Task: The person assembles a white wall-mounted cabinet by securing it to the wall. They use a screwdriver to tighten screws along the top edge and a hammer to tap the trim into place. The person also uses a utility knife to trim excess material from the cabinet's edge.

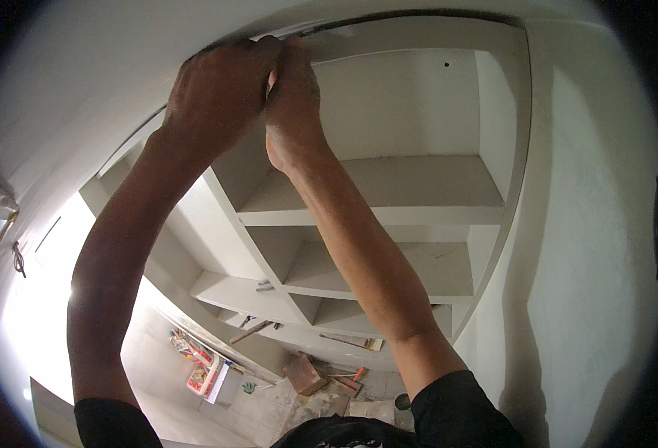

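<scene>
Both my arms reach up to the top edge of a built-in white shelf unit point(411, 216), where it meets the ceiling point(157, 45). My left hand point(221, 86) is closed, its knuckles against the dark seam point(418, 13) that runs along this join. Right beside it, touching or nearly so, my right hand point(295, 101) is closed too, in front of the top front rail point(411, 41). The backs of the hands and wrists hide the fingertips. Whatever they hold, if anything, cannot be made out.
A bare wall point(598, 224) flanks the shelves on the right. Lower shelves hold a hammer-like tool point(251, 331) and thin flat pieces point(351, 341). On the floor far below lie a brown box point(304, 375), an orange-handled tool point(355, 379) and a round container point(402, 402). Bright light comes from the left.
</scene>
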Demonstrator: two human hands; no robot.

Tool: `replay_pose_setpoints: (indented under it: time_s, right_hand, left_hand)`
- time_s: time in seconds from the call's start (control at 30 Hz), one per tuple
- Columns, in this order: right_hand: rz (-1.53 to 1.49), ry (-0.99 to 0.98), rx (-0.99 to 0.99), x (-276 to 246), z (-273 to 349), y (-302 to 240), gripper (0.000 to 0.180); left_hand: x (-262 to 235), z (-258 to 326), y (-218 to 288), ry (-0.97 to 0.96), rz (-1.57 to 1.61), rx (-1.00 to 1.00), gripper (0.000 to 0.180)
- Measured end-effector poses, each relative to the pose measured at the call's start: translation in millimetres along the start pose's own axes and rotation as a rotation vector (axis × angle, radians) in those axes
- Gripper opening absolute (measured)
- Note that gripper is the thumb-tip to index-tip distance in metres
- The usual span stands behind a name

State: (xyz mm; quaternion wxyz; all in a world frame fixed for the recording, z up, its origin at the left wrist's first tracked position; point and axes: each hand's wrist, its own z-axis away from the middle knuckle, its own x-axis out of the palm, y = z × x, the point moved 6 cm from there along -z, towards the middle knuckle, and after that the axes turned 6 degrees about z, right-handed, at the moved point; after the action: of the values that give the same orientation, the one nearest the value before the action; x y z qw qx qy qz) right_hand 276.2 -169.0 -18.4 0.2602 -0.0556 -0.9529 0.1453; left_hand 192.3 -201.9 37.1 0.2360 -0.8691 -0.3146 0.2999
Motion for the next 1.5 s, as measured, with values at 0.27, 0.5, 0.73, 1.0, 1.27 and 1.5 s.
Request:
replay_pose_setpoints:
  time_s: [0.27, 0.5, 0.73, 1.0, 1.27, 1.5]
  right_hand:
    - [-0.123, -0.008, 0.093, 5.5, 6.9, -6.7, 0.037]
    - [-0.080, -0.045, 0.118, 15.8, 11.8, 0.6, 0.049]
    - [0.101, 0.041, -0.051, 6.5, 3.4, 4.7, 0.049]
    - [-0.130, -0.033, 0.082, 2.8, 5.0, -9.6, 0.054]
    - [-0.139, 0.012, 0.181, 3.2, 13.1, -19.2, 0.058]
    - [-0.165, 0.027, 0.213, 4.5, 11.2, -14.5, 0.055]
  left_hand:
    - [0.9, 3.9, 3.8, 0.028, -0.058, 0.014, 0.018]
    - [-11.3, 15.3, -6.5, -0.021, -0.043, -0.050, 0.019]
    - [-4.4, 10.2, -5.5, 0.060, 0.091, 0.050, 0.019]
    - [-2.3, -0.5, 2.7, -0.012, 0.050, -0.014, 0.022]
    - [-2.9, -3.5, 14.7, -0.007, -0.050, 0.000, 0.024]
    - [-5.9, -3.5, 13.1, -0.085, -0.053, -0.040, 0.023]
